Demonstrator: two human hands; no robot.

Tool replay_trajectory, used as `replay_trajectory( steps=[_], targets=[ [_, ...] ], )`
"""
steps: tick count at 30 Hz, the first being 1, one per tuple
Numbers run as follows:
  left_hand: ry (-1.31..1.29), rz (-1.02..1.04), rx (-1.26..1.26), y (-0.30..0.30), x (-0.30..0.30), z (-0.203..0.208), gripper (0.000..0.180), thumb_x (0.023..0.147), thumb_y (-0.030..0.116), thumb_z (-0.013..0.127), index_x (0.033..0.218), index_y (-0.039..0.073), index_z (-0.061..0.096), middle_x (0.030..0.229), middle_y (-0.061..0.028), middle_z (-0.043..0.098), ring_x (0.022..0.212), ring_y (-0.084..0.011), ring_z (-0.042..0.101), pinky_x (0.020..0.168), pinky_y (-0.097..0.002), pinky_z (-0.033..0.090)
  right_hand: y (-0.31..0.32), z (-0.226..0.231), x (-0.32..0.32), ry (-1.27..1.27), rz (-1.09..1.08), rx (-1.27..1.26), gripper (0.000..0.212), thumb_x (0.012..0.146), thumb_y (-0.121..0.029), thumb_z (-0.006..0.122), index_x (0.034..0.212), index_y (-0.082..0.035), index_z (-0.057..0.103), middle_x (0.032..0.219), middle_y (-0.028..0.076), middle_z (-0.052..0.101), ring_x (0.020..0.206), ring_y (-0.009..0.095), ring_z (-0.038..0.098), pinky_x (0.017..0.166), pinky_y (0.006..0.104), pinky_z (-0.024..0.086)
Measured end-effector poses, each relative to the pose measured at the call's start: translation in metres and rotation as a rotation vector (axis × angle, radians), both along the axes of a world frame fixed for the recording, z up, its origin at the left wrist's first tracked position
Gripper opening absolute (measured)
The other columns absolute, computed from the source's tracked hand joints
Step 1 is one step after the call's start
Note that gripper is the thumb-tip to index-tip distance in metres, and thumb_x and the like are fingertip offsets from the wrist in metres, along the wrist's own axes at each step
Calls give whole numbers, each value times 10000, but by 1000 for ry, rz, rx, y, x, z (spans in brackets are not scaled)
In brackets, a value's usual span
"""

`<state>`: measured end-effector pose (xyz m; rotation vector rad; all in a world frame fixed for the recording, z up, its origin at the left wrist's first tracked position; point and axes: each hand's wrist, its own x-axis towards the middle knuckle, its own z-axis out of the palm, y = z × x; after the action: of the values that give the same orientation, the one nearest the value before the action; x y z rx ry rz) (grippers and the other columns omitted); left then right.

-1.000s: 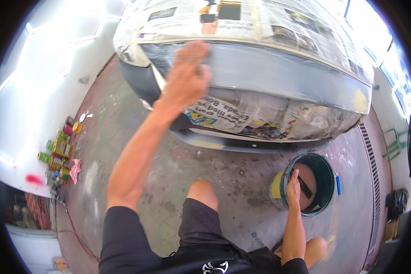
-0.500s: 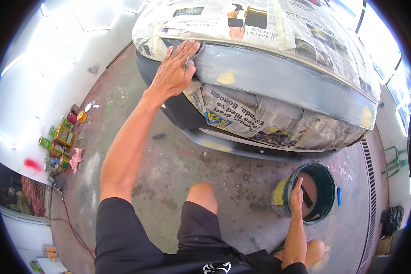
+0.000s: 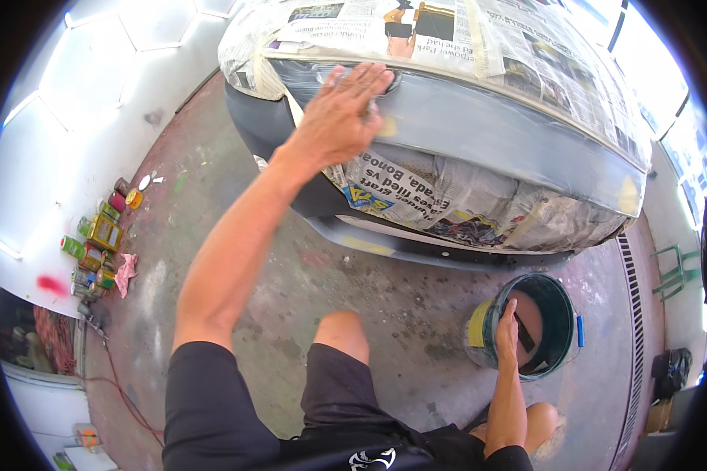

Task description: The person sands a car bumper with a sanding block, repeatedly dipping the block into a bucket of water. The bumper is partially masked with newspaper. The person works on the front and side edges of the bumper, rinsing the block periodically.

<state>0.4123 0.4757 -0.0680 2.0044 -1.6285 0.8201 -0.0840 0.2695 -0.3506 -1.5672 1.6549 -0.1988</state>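
Observation:
My left hand lies over the upper left part of a grey, primed car panel, its fingers extended and close together. Under the fingers it presses a thin dark sheet that looks like sandpaper; most of the sheet is hidden. Pale yellowish patches mark the panel, one just below my fingers. My right hand is at the left rim of a dark green bucket, with fingers wrapped over the edge. Inside the bucket are pinkish liquid and a dark flat strip beside my hand.
Newspaper and tape mask the car above and below the panel. Paint cans and a pink rag line the left wall. A red hose crosses the floor. At the right are a floor grate and a green chair.
My left hand has slid right along the panel with the dark sheet, now partly covering the yellowish patch. My right hand stays at the bucket rim. The whole view has shifted slightly.

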Motion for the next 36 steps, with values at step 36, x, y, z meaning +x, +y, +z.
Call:
replay_trajectory(
  steps=[36],
  targets=[
    [123,244,-31,23,6,10,618,1041,196,507,1650,95,475,1735,-159,449,1616,-328,405,1359,-572,213,11,7,15,-64,40,27,1046,1058,-843,229,1605,-10,547,1580,307,576,1543,469,464,1269,488,328]
  ],
)
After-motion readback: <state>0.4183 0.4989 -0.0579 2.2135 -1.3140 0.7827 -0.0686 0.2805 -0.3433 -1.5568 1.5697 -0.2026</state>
